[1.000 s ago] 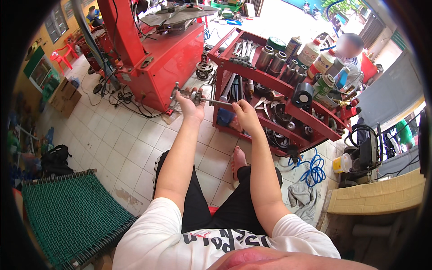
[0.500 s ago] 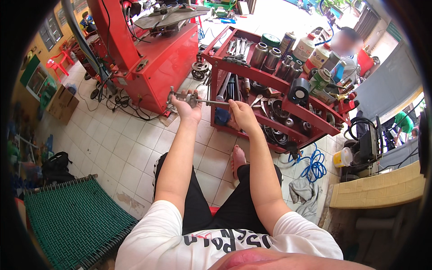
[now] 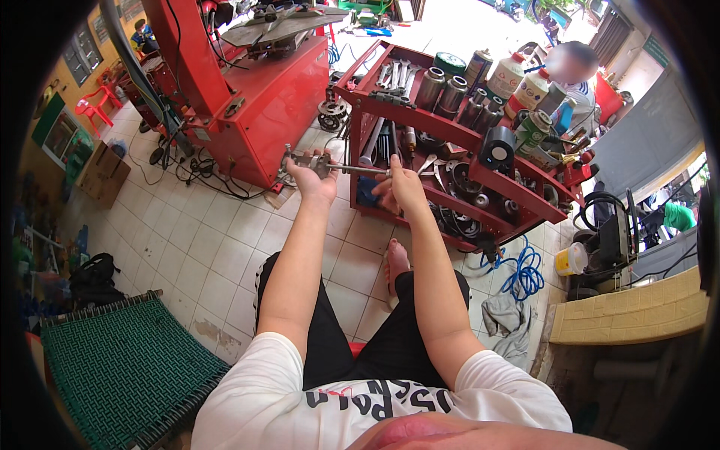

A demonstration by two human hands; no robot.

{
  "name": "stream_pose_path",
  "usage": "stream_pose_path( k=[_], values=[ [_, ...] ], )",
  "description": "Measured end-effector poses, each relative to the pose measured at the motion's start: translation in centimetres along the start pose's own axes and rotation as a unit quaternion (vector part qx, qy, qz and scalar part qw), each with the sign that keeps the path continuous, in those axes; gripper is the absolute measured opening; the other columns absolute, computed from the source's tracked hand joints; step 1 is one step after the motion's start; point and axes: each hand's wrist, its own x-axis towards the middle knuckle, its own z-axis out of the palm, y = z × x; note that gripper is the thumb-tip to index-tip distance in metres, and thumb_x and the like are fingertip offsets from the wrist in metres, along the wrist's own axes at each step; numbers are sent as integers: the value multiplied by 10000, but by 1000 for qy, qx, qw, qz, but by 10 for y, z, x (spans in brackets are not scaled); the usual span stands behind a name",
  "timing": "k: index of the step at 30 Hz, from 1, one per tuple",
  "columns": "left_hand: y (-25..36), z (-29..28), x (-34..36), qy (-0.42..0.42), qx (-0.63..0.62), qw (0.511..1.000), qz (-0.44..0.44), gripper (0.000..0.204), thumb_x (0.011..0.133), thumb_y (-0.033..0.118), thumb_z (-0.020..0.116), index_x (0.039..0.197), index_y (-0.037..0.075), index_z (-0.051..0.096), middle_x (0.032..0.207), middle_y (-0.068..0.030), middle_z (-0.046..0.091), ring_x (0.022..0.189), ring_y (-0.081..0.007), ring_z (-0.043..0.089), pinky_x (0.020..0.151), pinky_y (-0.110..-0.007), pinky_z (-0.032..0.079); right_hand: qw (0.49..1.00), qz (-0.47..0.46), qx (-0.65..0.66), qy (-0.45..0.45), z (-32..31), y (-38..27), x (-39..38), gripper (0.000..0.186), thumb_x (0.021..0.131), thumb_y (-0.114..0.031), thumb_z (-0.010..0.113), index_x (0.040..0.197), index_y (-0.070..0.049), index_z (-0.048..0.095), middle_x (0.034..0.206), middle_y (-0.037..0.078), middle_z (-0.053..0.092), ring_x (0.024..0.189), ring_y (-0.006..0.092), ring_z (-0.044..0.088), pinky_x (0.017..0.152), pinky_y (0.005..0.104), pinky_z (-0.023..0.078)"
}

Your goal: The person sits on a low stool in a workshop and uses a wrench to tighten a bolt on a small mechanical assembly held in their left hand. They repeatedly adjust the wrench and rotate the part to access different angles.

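My left hand [image 3: 315, 184], palm up, is closed around the bulky end of a grey metal tool [image 3: 321, 163], which looks like a puller with a jaw and a long straight rod. Its rod [image 3: 360, 170] runs level to the right. Over the rod's far end is my right hand [image 3: 405, 189], with its thumb raised and its fingers spread, slightly blurred, below the rod. The rod's tip meets this hand near the base of the thumb; the palm side is hidden. Both arms reach forward above the tiled floor.
Ahead on the right stands a red tool cart [image 3: 457, 127] with wrenches, sockets, bottles and cans. A red machine [image 3: 262, 112] is at the left, cables beside it. Blue hose [image 3: 521, 277] and a grey cloth [image 3: 510, 322] lie right; a green woven seat [image 3: 131, 364] stands left. Behind the cart is another person [image 3: 581, 94].
My right hand has loosened from the rod's end: its thumb now points up and its fingers have spread. The left hand and the metal tool have stayed in place.
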Motion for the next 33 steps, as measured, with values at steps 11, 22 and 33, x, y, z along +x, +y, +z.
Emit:
stream_pose_path(
  k=[11,22,33],
  values=[
    [-9,-1,5,-17,7,1000,-14,529,963,661,380,1025,155,519,941,-45,637,878,-257,647,716,-406,461,957,-195,-196,93,-6,24,18,526,997,-420,566,721,22,632,534,80,545,484,177,554,490,347,437],
    [1,-6,15,33,7,999,-1,530,944,638,397,959,124,520,984,-35,657,932,-256,662,755,-423,487,945,-303,-96,72,4,2,-2,154,899,-137,690,987,-14,659,886,164,691,787,289,670,725,385,513],
    [-18,21,-29,-32,128,986,101,532,1012,616,310,1092,136,525,989,-56,620,920,-250,654,712,-393,495,711,123,689,66,20,3,3,316,977,-372,539,975,-56,516,697,42,494,711,222,545,919,458,459]
  ],
)
